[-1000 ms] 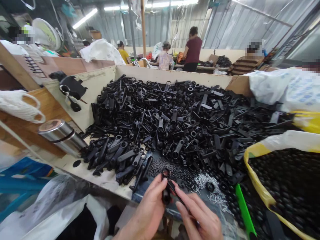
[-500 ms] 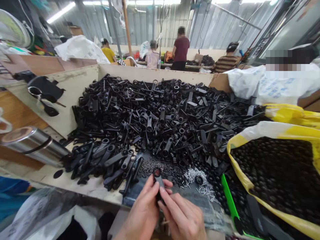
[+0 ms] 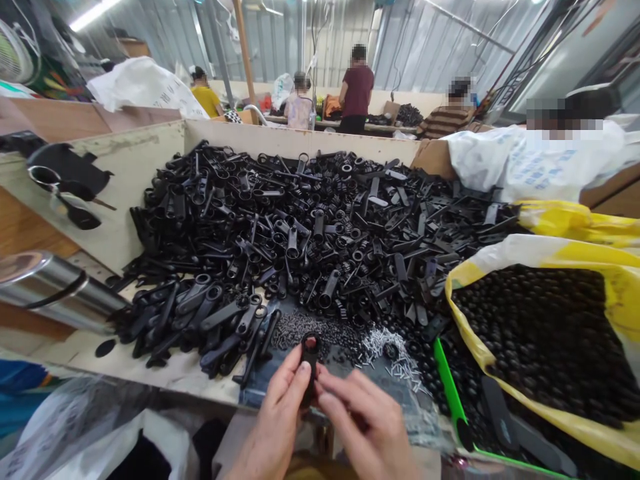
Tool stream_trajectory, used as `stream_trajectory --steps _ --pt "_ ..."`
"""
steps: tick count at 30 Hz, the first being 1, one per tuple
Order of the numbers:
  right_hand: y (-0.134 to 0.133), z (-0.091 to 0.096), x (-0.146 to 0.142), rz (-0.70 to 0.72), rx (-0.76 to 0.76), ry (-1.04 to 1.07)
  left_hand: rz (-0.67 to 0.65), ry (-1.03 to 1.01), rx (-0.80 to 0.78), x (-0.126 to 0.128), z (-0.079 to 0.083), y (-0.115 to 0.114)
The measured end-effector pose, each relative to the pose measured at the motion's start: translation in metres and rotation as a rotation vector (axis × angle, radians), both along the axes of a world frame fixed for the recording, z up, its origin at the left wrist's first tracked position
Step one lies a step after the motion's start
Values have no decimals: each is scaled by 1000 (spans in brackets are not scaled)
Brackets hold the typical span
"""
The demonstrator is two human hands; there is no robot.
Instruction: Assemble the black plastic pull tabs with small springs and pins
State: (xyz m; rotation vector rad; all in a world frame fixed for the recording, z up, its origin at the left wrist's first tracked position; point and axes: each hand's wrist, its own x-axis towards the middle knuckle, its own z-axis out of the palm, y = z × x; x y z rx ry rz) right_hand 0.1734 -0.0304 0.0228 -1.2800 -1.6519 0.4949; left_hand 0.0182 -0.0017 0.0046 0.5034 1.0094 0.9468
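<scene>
My left hand (image 3: 277,417) grips a black plastic handle with a ring at one end (image 3: 311,363), the ring pointing up and away from me. The thumb lies along its face. My right hand (image 3: 367,417) is at the handle's right side, thumb and forefinger bent close together; whatever is between their tips is hidden. Just beyond my hands are a patch of small dark metal pieces (image 3: 295,330) and a scatter of silver pins (image 3: 395,357). To the left lies a stack of similar ring-ended handles (image 3: 215,320).
A large heap of black parts (image 3: 300,227) fills the walled bench. A yellow-and-white bag of black round pieces (image 3: 545,340) stands right, beside a green-edged tray (image 3: 450,387). At left are a steel flask (image 3: 60,287) and scissors (image 3: 70,203). Several people work at the back.
My right thumb and forefinger have drawn back from the handle's face to its right side. The left hand keeps its grip, and the handle has turned more upright. The view has shifted slightly.
</scene>
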Motion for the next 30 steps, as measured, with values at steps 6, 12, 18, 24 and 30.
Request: stream_trajectory --steps 6,12,18,24,30 --pt "14 2 8 70 -581 512 -274 208 190 -6 11 -6" --pt "14 -3 1 134 -572 539 -321 284 252 -16 21 -9" --pt "8 -4 -3 62 -422 322 -320 487 417 -15 22 -11" --pt "4 -10 -1 9 -349 295 -400 582 463 -17 19 -8" --pt "5 -5 7 -35 -397 334 -418 595 505 -20 20 -5"
